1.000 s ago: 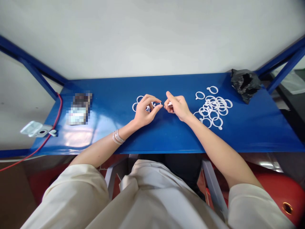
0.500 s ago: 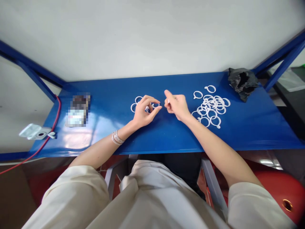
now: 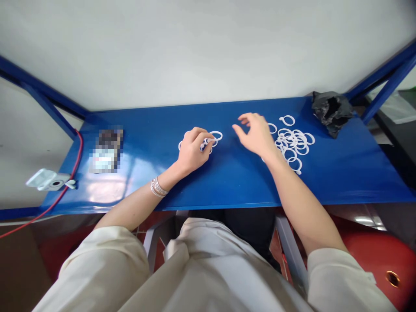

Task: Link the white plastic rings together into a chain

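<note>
My left hand (image 3: 193, 149) is over a small group of white rings with little tabs, which look like curtain rings. Its thumb and index finger are pinched on one white curtain ring (image 3: 221, 136), whose loop sticks out past the fingertips. Other rings show partly beneath the palm and fingers. My right hand (image 3: 258, 134) hovers over the table with thumb and fingers apart, holding nothing. It is just left of a larger pile of white curtain rings (image 3: 302, 149) and hides part of it.
On the blue table (image 3: 156, 182), a crumpled black plastic bag (image 3: 331, 112) sits at the back right. A blurred-out phone-like object (image 3: 107, 151) lies at the left, near a white device (image 3: 53, 180) and a red cable (image 3: 78, 158). Blue frame bars rise at both sides.
My right hand has moved right, away from my left hand towards the pile, and its fingers have spread. My left thumb and index finger have closed on a ring.
</note>
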A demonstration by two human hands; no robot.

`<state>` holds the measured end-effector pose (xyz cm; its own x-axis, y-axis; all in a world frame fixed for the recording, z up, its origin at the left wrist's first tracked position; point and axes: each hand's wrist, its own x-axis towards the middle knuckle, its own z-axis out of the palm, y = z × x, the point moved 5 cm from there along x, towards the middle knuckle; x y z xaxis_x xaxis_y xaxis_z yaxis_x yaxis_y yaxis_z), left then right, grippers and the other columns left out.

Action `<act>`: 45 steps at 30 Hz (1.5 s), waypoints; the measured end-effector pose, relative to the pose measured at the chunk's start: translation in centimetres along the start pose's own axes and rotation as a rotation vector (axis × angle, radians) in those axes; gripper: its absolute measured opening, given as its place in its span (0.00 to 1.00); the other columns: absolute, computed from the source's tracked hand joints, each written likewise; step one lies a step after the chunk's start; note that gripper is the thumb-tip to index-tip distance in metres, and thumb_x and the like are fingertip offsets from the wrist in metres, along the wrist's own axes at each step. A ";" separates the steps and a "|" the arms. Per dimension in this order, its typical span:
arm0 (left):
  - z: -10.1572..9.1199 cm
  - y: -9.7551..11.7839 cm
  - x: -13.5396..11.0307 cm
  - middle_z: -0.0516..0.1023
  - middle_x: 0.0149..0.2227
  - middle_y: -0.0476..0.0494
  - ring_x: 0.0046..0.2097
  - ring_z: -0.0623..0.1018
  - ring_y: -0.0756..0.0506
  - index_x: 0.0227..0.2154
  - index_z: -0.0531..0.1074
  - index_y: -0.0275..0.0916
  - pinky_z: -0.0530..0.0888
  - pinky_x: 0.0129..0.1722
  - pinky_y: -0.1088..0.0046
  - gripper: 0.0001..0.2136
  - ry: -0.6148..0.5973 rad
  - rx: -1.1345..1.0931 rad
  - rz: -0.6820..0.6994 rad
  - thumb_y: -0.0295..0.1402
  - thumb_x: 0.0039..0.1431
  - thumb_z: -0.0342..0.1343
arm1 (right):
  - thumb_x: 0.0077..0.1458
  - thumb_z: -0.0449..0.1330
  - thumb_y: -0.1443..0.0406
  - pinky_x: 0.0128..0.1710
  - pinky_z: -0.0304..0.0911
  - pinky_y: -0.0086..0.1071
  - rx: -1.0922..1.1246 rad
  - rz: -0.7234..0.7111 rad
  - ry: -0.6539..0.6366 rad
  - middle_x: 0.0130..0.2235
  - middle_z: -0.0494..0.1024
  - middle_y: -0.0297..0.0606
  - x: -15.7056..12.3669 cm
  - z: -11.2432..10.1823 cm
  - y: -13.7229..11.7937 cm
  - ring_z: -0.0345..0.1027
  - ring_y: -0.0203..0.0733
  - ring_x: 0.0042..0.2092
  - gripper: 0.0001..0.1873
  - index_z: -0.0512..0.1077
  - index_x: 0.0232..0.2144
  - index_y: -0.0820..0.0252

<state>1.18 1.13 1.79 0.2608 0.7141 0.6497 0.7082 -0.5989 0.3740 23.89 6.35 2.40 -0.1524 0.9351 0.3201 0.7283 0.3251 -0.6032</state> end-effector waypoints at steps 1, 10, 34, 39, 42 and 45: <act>0.1 -0.3 0.0 0.80 0.43 0.39 0.40 0.77 0.43 0.41 0.78 0.40 0.73 0.43 0.61 0.03 -0.024 0.076 -0.022 0.31 0.70 0.60 | 0.67 0.63 0.49 0.62 0.64 0.61 -0.108 0.059 0.020 0.51 0.80 0.57 0.3 -0.7 1.4 0.73 0.66 0.57 0.24 0.77 0.51 0.63; 0.6 -0.9 -0.2 0.76 0.51 0.30 0.50 0.73 0.31 0.44 0.77 0.37 0.71 0.48 0.50 0.15 -0.167 0.308 -0.120 0.20 0.53 0.59 | 0.59 0.65 0.70 0.53 0.71 0.59 -0.214 0.324 -0.079 0.41 0.83 0.54 0.4 -1.4 4.8 0.78 0.65 0.50 0.21 0.76 0.55 0.66; 0.3 1.6 -0.1 0.79 0.38 0.43 0.38 0.77 0.46 0.41 0.72 0.40 0.73 0.40 0.66 0.04 -0.058 -0.226 0.113 0.31 0.75 0.54 | 0.55 0.74 0.55 0.25 0.68 0.27 0.892 0.236 -0.318 0.39 0.82 0.40 -1.4 3.0 -3.3 0.72 0.35 0.32 0.14 0.80 0.34 0.60; 0.5 1.4 0.0 0.77 0.32 0.46 0.30 0.71 0.49 0.42 0.73 0.40 0.69 0.33 0.70 0.11 -0.186 -0.422 -0.030 0.39 0.78 0.49 | 0.57 0.69 0.39 0.20 0.54 0.27 0.906 0.209 -0.409 0.30 0.75 0.35 -1.9 3.7 -4.0 0.61 0.31 0.24 0.29 0.74 0.27 0.58; 0.7 1.7 0.0 0.75 0.30 0.47 0.28 0.70 0.50 0.38 0.73 0.40 0.68 0.30 0.71 0.18 -0.282 -0.553 -0.079 0.47 0.78 0.47 | 0.53 0.67 0.32 0.19 0.46 0.27 1.014 0.264 -0.531 0.21 0.62 0.27 -2.5 4.6 -5.0 0.52 0.30 0.21 0.36 0.66 0.24 0.56; 0.8 2.0 0.1 0.71 0.26 0.49 0.26 0.67 0.50 0.31 0.69 0.41 0.66 0.27 0.71 0.23 -0.328 -0.628 -0.100 0.53 0.76 0.49 | 0.50 0.66 0.29 0.18 0.41 0.27 1.022 0.246 -0.566 0.20 0.56 0.25 -2.9 5.1 -5.8 0.46 0.29 0.21 0.40 0.62 0.21 0.56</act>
<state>3.13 0.30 2.05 0.4681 0.7897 0.3965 0.2534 -0.5498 0.7959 16.66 2.51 1.27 -0.5426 0.8342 -0.0986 -0.0509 -0.1498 -0.9874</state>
